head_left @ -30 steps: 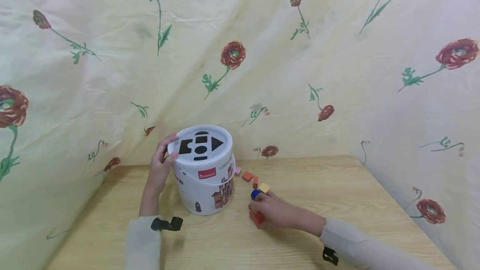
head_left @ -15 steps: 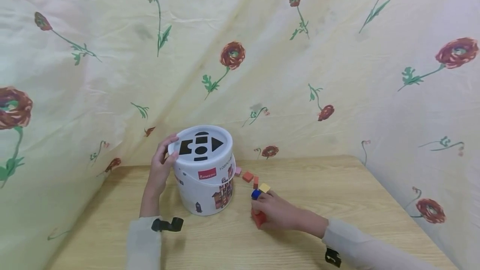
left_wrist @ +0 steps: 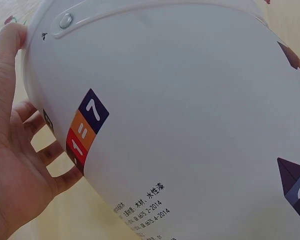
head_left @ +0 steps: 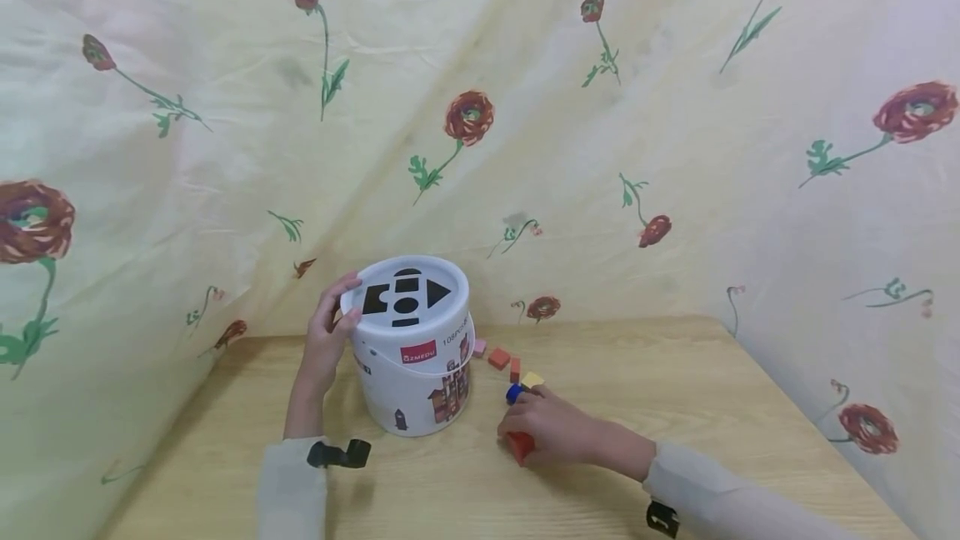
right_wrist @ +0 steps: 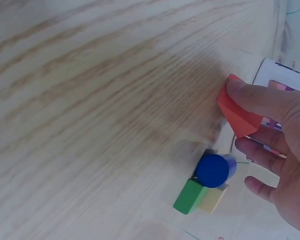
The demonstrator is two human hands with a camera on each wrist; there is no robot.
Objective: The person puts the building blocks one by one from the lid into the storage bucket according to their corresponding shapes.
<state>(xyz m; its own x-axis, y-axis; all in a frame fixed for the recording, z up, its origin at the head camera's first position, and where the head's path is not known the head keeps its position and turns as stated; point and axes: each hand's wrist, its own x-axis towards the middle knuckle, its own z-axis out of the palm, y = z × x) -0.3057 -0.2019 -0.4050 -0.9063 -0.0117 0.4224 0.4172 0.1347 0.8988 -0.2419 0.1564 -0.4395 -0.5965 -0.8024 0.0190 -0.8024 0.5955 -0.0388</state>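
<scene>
My left hand (head_left: 327, 340) holds the white bucket (head_left: 408, 390) by its upper left side, thumb at the lid's rim and fingers round the wall. Shape cut-outs mark the bucket's lid (head_left: 442, 315). In the left wrist view, the fingers (left_wrist: 50, 152) curve along the bucket's far side. Right of the bucket, my right hand (head_left: 555, 427) pinches a red triangular block (right_wrist: 238, 111) between thumb and fingers, low over the table. Close by that hand stand a blue cylinder block (right_wrist: 212, 170), a green block (right_wrist: 190, 196) and a yellow block (head_left: 532, 379).
Farther back on the wooden table (head_left: 637, 365) lie an orange block (head_left: 498, 358), a narrow orange-red block (head_left: 515, 370) and a pink block (head_left: 479, 347) beside the bucket. A flowered cloth (head_left: 600, 148) hangs behind the table and down both sides.
The red triangular block has tilted in my right hand, showing more of its triangular face. My left hand keeps its hold on the bucket. The head view has shifted slightly.
</scene>
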